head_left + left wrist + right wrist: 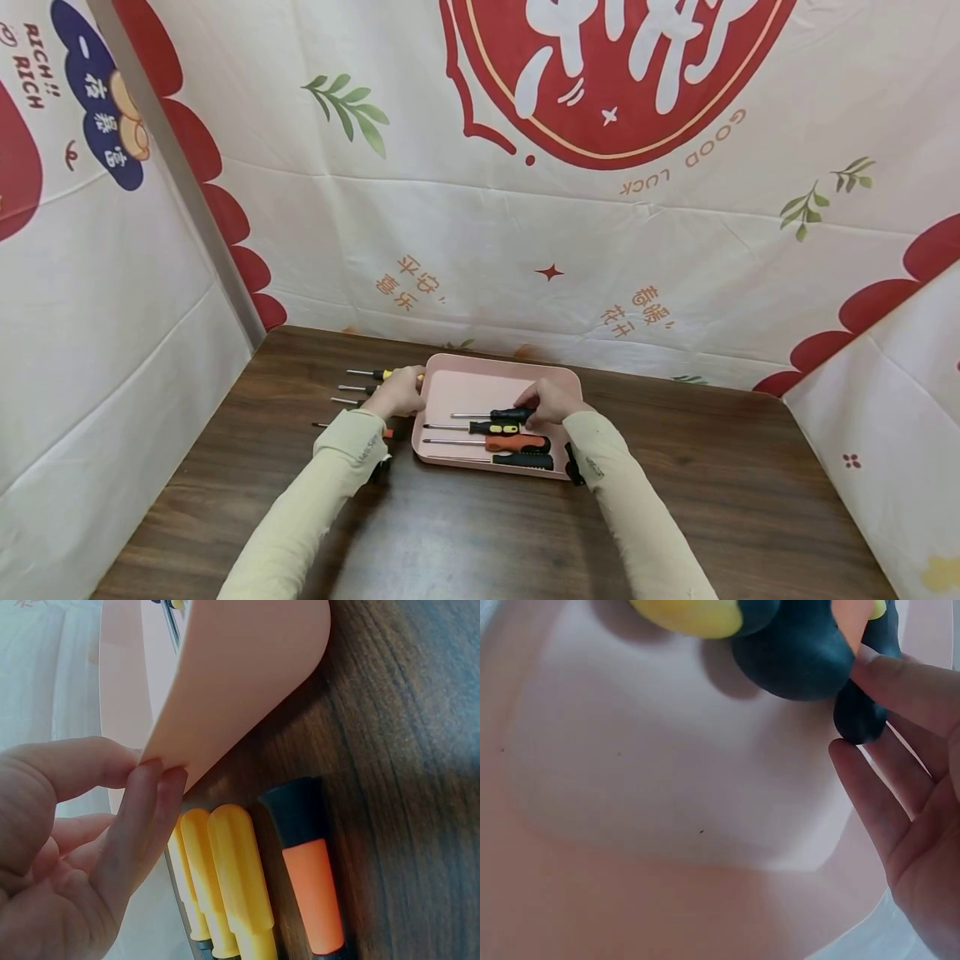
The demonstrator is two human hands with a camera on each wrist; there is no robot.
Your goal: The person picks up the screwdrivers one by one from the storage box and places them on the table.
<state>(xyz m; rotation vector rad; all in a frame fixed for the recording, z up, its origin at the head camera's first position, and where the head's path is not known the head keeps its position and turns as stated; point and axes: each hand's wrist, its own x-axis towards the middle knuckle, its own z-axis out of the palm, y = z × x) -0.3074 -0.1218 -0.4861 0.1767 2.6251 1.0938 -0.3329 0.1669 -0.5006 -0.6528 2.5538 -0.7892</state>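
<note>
Pink tray: on your wood-grain table (675, 483); the tray (480, 387) sits between your hands, its left end in your left hand's grip.
Left hand: your hand (397, 392) has thumb and fingertips clamped on the tray's left rim, thumb one side, fingers the other.
Right hand: yours (553, 402) reaches over the tray's right end, thumb and fingers pinching the handle end of the top black-handled screwdriver (512, 414).
Top screwdriver: inside the tray, handle between your right thumb and fingers, shaft pointing left.
Other tray screwdrivers: three on your side of it, roughly parallel, handles right: black-and-yellow (493, 428) nearest your right hand, then orange-and-black (517, 443), then a black-handled one (525, 461) by the near wall.
Beside tray: just left, under and around your left hand, three yellow-handled screwdrivers (241, 870) lie close together; an orange-and-black-handled one (311, 896) lies a bit apart, nearer you. Shafts point left, handles toward the tray.
Sleeves: pale, both forearms (645, 508).
Backdrop: white printed cloth (487, 225) behind the table.
</note>
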